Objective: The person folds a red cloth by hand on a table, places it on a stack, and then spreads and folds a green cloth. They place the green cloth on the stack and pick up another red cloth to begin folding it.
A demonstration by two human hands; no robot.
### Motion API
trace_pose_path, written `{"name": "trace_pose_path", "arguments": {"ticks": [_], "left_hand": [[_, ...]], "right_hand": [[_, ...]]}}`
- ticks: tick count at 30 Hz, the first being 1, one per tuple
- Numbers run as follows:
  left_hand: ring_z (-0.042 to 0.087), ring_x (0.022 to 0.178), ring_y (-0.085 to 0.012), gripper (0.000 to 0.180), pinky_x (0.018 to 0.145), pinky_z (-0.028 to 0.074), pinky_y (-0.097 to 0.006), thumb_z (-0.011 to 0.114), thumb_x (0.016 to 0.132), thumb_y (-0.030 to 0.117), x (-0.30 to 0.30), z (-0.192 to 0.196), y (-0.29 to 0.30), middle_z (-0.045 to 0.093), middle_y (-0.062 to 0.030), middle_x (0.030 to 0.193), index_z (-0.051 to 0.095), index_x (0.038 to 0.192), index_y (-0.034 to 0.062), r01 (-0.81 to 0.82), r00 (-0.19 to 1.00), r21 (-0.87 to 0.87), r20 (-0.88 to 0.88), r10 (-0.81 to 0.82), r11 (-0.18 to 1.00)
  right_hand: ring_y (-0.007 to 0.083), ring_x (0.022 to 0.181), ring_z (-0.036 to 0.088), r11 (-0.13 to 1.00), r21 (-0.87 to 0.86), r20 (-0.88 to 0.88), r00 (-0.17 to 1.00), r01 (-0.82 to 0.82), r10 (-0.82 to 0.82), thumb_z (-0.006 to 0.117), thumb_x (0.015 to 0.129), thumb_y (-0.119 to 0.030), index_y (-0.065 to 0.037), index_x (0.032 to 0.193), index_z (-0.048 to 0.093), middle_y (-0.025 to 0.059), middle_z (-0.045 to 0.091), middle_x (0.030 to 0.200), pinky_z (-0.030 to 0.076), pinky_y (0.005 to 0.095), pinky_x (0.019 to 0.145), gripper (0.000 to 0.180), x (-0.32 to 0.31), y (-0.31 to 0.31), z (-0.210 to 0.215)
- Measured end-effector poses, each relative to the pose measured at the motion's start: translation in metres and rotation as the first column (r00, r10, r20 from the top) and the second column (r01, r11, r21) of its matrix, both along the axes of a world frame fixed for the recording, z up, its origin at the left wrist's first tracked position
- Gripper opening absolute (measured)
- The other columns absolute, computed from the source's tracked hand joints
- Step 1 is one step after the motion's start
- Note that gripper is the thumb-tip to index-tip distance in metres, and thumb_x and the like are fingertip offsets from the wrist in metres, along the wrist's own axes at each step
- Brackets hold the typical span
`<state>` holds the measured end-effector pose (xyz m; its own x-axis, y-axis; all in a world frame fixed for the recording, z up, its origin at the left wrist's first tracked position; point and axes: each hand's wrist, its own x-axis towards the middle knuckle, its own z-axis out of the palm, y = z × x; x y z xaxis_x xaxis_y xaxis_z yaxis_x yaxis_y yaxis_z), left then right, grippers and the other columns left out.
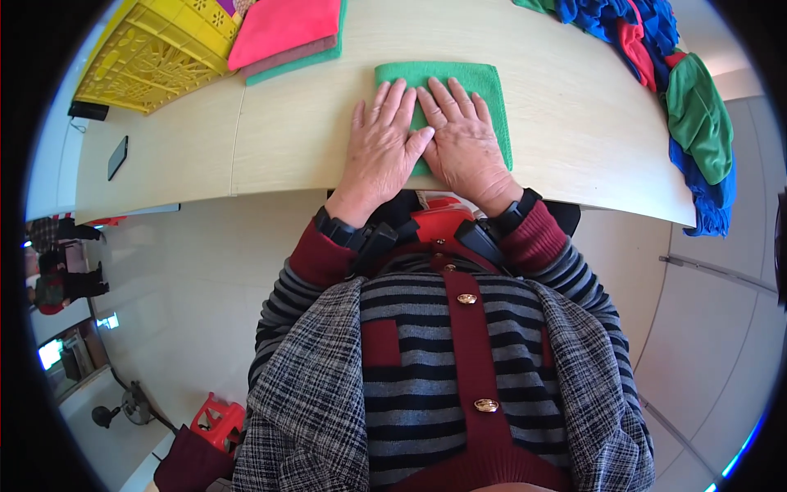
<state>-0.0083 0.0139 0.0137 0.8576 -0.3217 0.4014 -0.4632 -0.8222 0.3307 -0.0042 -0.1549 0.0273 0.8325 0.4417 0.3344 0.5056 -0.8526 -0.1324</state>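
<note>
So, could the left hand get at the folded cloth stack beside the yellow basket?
Probably yes: the left hand lies flat on the folded green cloth, and only tabletop shows between it and the folded cloth stack, forward and left.

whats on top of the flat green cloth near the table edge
The left hand lies over its left side and the right hand over its middle. Bare green cloth shows at the far edge and right; whatever the hands cover cannot be seen.
</note>
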Motion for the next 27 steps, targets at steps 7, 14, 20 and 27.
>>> {"name": "trace_pose_path", "arguments": {"ticks": [7, 14, 20, 27], "left_hand": [[0.031, 0.151, -0.0339, 0.069, 0.12, 0.024, -0.059, 0.048, 0.103, 0.05, -0.003, 0.002, 0.001, 0.036, -0.0162, 0.161, 0.043, 0.151, 0.0008, -0.016, 0.999, 0.078, -0.029, 0.018, 0.997], [0.031, 0.151, -0.0329, 0.07, 0.12, 0.023, -0.059, 0.048, 0.103, 0.051, -0.004, 0.003, 0.002, 0.036, -0.0154, 0.161, 0.041, 0.153, 0.002, -0.04, 0.999, 0.097, -0.02, 0.042, 0.994], [0.031, 0.15, -0.0331, 0.069, 0.12, 0.024, -0.059, 0.047, 0.104, 0.052, -0.005, 0.005, 0.002, 0.038, -0.0159, 0.16, 0.044, 0.151, 0.0017, -0.034, 0.999, 0.107, -0.013, 0.036, 0.994], [0.033, 0.149, -0.0345, 0.069, 0.119, 0.024, -0.06, 0.043, 0.104, 0.055, 0.017, 0.025, 0.0, 0.04, -0.0168, 0.158, 0.047, 0.148, 0.0014, -0.044, 0.993, 0.027, -0.111, 0.047, 0.999]], "right_hand": [[0.0347, 0.149, 0.035, 0.998, 0.008, -0.021, 0.998, 0.057, -0.057, 0.05, 0.103, -0.039, -0.01, 0.154, 0.043, 0.0141, 0.041, 0.16, 0.027, 0.0501, 0.122, 0.059, 0.01, -0.02, 0.002], [0.035, 0.149, 0.035, 0.993, 0.027, -0.038, 0.992, 0.119, -0.118, 0.049, 0.104, -0.04, -0.008, 0.154, 0.043, 0.0146, 0.041, 0.16, 0.028, 0.0503, 0.121, 0.06, 0.019, -0.041, -0.001], [0.0349, 0.148, 0.037, 0.984, -0.078, -0.033, 0.986, 0.163, -0.166, 0.051, 0.103, -0.041, -0.005, 0.151, 0.044, 0.0166, 0.043, 0.157, 0.029, 0.0525, 0.12, 0.061, 0.019, -0.043, 0.01], [0.0354, 0.146, 0.039, 0.987, -0.059, -0.027, 0.988, 0.149, -0.151, 0.054, 0.1, -0.04, -0.005, 0.15, 0.046, 0.0174, 0.046, 0.154, 0.029, 0.0542, 0.12, 0.062, 0.023, -0.02, 0.022]]}}
